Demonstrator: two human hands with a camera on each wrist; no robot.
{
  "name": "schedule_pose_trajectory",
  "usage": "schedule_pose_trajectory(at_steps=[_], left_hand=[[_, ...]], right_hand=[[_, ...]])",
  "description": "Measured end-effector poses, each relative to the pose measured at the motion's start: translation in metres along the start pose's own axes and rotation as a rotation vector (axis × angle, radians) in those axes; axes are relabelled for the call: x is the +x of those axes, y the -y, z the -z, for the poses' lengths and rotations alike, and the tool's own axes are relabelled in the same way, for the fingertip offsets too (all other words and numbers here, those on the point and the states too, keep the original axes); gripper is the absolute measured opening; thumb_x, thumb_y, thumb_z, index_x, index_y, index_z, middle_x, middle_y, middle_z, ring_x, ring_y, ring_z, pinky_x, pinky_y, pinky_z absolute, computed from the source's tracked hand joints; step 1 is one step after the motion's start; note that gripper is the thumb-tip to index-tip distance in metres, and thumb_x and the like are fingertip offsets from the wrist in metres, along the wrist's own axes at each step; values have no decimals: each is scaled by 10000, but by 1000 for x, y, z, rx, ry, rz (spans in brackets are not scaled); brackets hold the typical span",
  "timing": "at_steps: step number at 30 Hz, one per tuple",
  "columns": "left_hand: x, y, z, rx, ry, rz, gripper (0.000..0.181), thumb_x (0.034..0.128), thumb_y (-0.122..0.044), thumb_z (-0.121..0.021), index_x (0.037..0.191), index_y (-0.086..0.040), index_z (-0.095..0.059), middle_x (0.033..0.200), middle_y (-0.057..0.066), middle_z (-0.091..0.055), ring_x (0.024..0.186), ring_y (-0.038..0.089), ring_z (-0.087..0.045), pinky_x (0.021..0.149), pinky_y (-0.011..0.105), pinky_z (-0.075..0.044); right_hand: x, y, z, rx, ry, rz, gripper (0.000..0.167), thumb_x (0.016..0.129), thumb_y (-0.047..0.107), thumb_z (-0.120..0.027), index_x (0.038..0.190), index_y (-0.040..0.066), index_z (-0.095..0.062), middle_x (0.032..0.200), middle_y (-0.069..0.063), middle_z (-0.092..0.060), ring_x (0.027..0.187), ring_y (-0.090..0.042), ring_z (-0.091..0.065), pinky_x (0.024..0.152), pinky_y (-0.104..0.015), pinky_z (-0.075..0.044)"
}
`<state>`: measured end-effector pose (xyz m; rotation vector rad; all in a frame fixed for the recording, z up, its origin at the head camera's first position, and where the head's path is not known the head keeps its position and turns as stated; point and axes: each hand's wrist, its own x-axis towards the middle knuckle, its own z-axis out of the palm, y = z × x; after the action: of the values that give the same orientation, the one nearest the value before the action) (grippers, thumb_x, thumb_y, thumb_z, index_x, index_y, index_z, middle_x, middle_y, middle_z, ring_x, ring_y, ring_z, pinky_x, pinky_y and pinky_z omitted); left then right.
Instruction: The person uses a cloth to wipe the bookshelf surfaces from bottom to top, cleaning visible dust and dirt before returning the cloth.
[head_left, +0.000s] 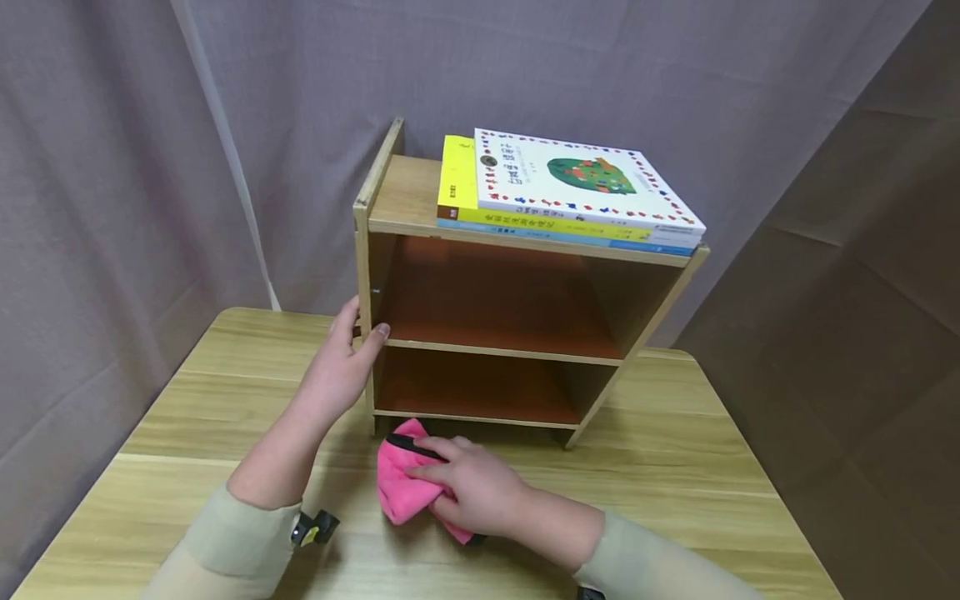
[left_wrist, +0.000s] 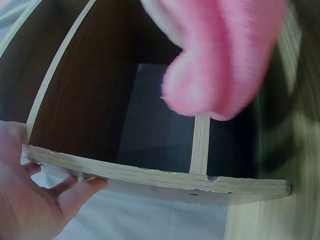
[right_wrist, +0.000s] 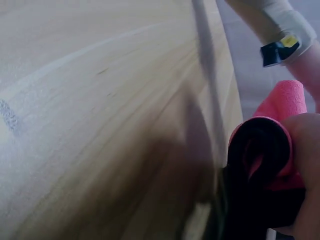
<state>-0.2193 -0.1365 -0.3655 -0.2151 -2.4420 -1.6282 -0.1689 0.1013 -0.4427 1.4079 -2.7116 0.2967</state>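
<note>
A small wooden shelf (head_left: 498, 350) with brown inner boards stands on the table. My left hand (head_left: 337, 367) grips its left side panel, thumb on the front edge and fingers round the outer face; the left wrist view shows this hand (left_wrist: 35, 195) on the panel (left_wrist: 150, 172). In my right hand (head_left: 480, 487) is a bunched pink cloth (head_left: 397, 483) with black edging, held in front of the shelf's bottom left part. The cloth (left_wrist: 215, 55) hangs before the compartments in the left wrist view. Beside the right hand (right_wrist: 305, 150), the cloth (right_wrist: 285, 100) looks folded over.
Several books lie stacked on the shelf's top, a white one (head_left: 585, 179) uppermost over a yellow one (head_left: 457, 175). The wooden table (head_left: 675, 500) extends round the shelf. Grey curtains (head_left: 300, 125) hang behind and at the sides.
</note>
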Motion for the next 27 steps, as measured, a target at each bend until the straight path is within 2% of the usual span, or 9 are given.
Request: schedule_pose_trajectory(at_steps=[5,10,18,27], left_hand=[[0,0,0,0,-5,0,558,1010,-471,-497,1511,-293,-328,1470,80,-381,1311,327,-433,1011,559,-422],[0,0,0,4,-6,-1,565,1010,-477,-493,1517,-293,-325,1478,78,-383,1316,330,-434,1017,562,-416],[-1,0,0,-7,-6,-5,551,1016,-456,-491,1514,-288,-327,1473,77,-387,1307,320,-440,1017,551,-414],[-1,0,0,-6,2,4,563,1013,-474,-490,1518,-296,-317,1481,89,-376,1315,321,-435,1020,561,-404]], right_hand=[[-4,3,16,11,-56,28,395,890,278,-681,1285,279,-682,1445,-16,-527,1182,-213,-572,959,-353,-493],[-6,-1,30,-66,-103,28,362,906,314,-685,1267,282,-694,1427,-10,-548,1162,-218,-589,981,-383,-482],[-10,-17,52,-248,-117,-52,373,892,296,-695,1265,292,-694,1440,-31,-536,1123,-261,-583,873,-429,-511],[-15,-36,68,-487,-190,-174,393,808,280,-779,1190,208,-723,1323,-102,-597,994,-337,-612,744,-458,-492]])
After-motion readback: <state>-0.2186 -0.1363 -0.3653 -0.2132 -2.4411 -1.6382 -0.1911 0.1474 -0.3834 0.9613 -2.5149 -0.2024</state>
